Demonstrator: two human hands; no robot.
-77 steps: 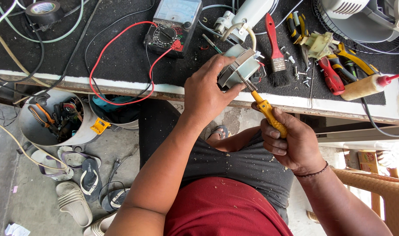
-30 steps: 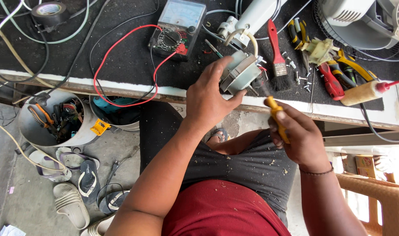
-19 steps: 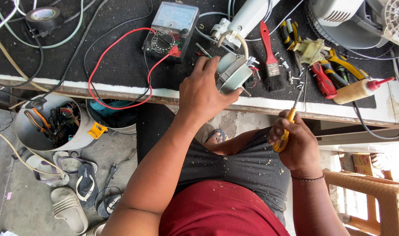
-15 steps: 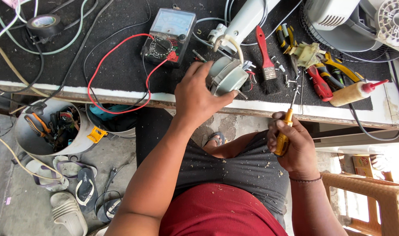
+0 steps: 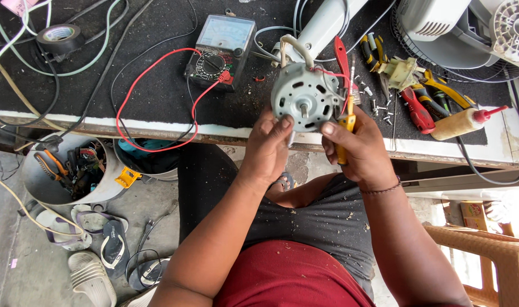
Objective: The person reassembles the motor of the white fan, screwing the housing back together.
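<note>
I hold a round grey fan motor (image 5: 305,96) upright over the bench's front edge, its shaft end facing me. My left hand (image 5: 269,145) grips its lower left rim with fingertips on the face. My right hand (image 5: 359,148) supports the lower right rim and also clamps a yellow-handled screwdriver (image 5: 346,133), blade pointing up beside the motor. White and red wires run from the motor's top toward the bench.
An analogue multimeter (image 5: 220,50) with red and black leads lies on the black mat. Pliers, a red screwdriver (image 5: 417,109), loose screws and a glue bottle (image 5: 463,122) lie right. Fan parts (image 5: 470,28) sit top right. A tool bucket (image 5: 71,170) stands on the floor, with sandals nearby.
The motor was lifted off the bench and turned so its face points at me. My right hand came up from my lap with the screwdriver and now steadies the motor.
</note>
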